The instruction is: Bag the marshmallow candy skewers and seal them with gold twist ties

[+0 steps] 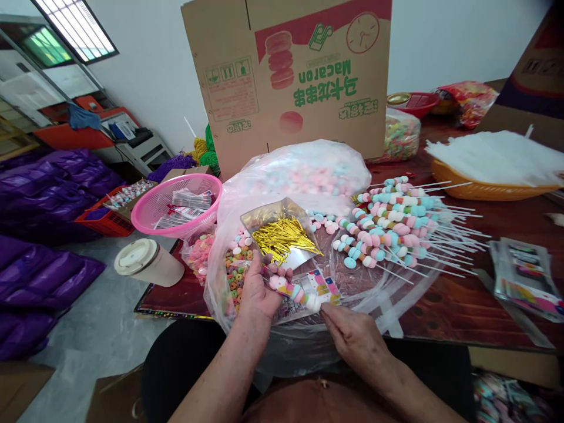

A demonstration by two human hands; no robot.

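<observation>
My left hand [259, 291] is closed round the top of a pastel marshmallow skewer [293, 289] that lies inside a printed clear sleeve [324, 286]. My right hand [350, 332] pinches the lower end of the same skewer and sleeve, fingers together. Both hands hover over a large clear plastic bag [304, 170] of pink and blue marshmallows. Just above my left hand lies a small bag of gold twist ties [282, 235]. A pile of finished marshmallow skewers [392, 220] with white sticks rests to the right.
A pink basket [176, 205] of printed sleeves and a lidded cup [147, 262] stand at left. A Macaron cardboard box [291, 76] rises behind. An orange tray [484, 188] of white sticks and a stack of sleeves [524, 282] sit right. Purple bags [39, 235] cover the floor left.
</observation>
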